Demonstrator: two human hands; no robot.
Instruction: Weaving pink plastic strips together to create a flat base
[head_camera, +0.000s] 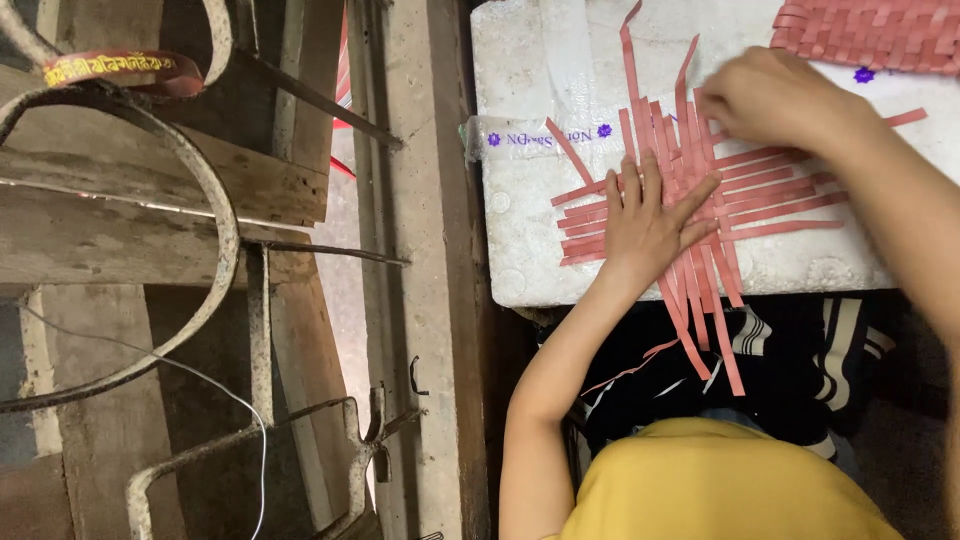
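Observation:
Pink flat strips (760, 195) lie crossed in a loose weave on a white foam board (530, 60). My left hand (650, 215) presses flat on the weave's left part, fingers spread over the crossing strips. My right hand (775, 95) is at the upper part of the weave, fingers curled onto the top ends of the upright strips; whether it pinches one I cannot tell. Several strips hang over the board's near edge.
A finished pink woven piece (870, 35) lies at the board's far right corner. Left of the board stand a concrete post (425, 300), wooden planks (130, 180) and rusty metal hoops (215, 200). Dark striped cloth (800, 350) and my yellow shirt (720, 485) are below the board.

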